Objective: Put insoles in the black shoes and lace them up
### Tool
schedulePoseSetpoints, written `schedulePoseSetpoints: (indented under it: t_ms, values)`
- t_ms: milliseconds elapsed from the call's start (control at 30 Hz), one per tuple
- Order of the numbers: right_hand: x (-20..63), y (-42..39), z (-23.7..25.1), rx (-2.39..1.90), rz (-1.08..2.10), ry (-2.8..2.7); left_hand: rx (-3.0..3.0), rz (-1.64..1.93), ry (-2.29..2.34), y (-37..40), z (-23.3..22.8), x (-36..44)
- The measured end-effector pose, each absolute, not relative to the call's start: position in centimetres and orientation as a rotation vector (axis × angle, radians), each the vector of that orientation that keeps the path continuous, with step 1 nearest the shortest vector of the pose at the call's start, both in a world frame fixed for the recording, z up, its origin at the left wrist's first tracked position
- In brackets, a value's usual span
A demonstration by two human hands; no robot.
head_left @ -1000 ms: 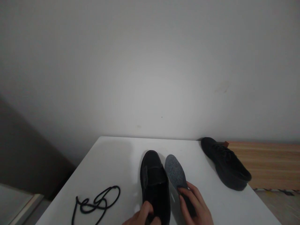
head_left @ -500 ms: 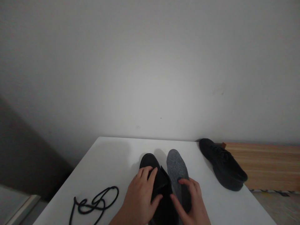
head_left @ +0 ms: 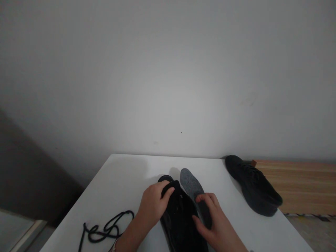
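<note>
A black shoe point(head_left: 181, 224), its laces out, lies on the white table with its toe pointing away from me. My left hand point(head_left: 154, 203) is closed on the shoe's tongue point(head_left: 170, 187), pinching it between thumb and fingers and folding it up toward the toe. Along the shoe's right side is a grey insole point(head_left: 193, 183), darker at the heel. My right hand point(head_left: 212, 217) curls around the insole's heel half, thumb at the shoe's opening edge and fingers over the insole. The thumb's exact contact is hard to make out.
A loose black shoelace point(head_left: 105, 229) lies tangled at the left of the white table point(head_left: 126, 175). A second black shoe point(head_left: 252, 185), laced, rests at the right edge, beside a wood-grained panel point(head_left: 301, 185). Behind the table rises a grey wall point(head_left: 168, 87).
My left hand has moved left off the shoe's front and now pinches the raised tongue. The shoe and the insole have turned, the insole's tip swinging left.
</note>
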State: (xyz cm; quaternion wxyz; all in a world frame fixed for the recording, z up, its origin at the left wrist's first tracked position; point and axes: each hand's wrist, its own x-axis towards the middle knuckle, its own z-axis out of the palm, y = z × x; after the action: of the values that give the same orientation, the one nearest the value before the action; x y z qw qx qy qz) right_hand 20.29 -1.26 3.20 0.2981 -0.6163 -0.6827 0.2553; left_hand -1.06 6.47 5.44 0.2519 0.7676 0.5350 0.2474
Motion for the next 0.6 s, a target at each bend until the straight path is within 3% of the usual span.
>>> schedulePoseSetpoints:
  t_ms: [433,600]
  values:
    - [25.0,-2.3,8.6,-1.497,0.373,-1.947,1.98,0.902,1.349,6.3,2.7,-1.7]
    - [24.9,-3.2,12.8,-1.413,0.31,-2.182,1.874,0.792,1.21,5.9,0.6,-3.5]
